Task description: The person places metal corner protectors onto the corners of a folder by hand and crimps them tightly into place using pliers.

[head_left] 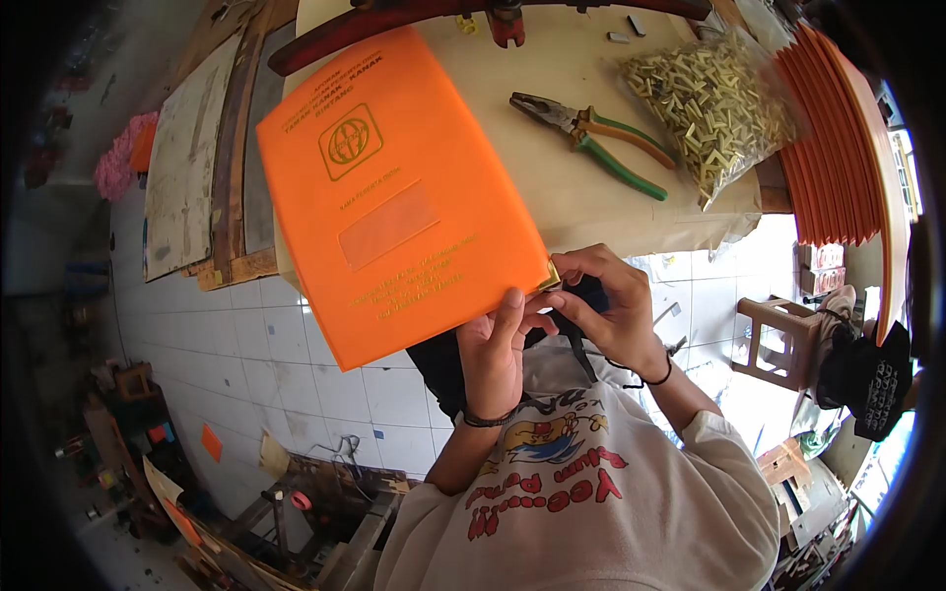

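Note:
An orange folder (pixel 443 187) with gold printing and a clear name window lies tilted over the near edge of the work table. Its lower right corner carries a small gold metal corner piece (pixel 552 277). My left hand (pixel 494 355) grips the folder's edge beside that corner, thumb on the cover and fingers underneath. Thumb and forefinger of my right hand (pixel 609 305) are closed around the gold corner piece. Beyond the hands, pliers (pixel 601 138) with green and orange handles rest on the table, jaws toward the upper left.
A clear plastic bag (pixel 711 108) full of gold corner pieces sits on the table (pixel 512 59) at the right. Next to it stands a stack of orange folders (pixel 830 138). A dark red metal bar (pixel 424 30) crosses the far side. A stool (pixel 774 330) is on the tiled floor.

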{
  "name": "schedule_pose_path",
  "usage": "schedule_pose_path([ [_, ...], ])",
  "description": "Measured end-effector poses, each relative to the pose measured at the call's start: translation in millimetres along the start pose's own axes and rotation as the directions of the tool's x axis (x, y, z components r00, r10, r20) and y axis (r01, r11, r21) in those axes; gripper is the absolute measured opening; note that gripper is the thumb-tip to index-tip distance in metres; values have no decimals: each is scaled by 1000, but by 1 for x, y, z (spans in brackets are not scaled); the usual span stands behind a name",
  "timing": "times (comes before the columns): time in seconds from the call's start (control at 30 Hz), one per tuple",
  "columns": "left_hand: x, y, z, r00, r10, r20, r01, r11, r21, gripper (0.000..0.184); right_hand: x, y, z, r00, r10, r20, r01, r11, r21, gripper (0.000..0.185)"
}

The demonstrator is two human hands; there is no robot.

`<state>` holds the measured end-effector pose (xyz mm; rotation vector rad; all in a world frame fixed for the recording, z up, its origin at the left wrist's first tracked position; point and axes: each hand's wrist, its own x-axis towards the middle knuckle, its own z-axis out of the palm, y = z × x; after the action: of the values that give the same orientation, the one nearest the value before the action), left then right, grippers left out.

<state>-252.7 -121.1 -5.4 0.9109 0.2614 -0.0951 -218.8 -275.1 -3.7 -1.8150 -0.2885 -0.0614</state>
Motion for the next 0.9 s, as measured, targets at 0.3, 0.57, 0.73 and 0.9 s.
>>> schedule_pose_path([
  [0.3, 1, 6, 2, 1000, 2, 25, -3, 998, 55, 30, -7, 12, 17, 989, 9, -145, 1, 997, 74, 24],
  [0.57, 1, 6, 1, 1000, -4, 24, 3, 999, 42, 30, -8, 9, 17, 985, 49, -166, -43, 998, 43, 21],
  [0.73, 0, 10, -3, 996, -22, 85, 28, 997, -65, 28, 29, -10, -31, 968, -242, -73, 217, 942, -255, 19],
  [0.9, 0, 13, -8, 987, 1, 159, 27, 984, -173, 36, 79, -16, -52, 951, -293, -103, 102, 606, -789, 43],
])
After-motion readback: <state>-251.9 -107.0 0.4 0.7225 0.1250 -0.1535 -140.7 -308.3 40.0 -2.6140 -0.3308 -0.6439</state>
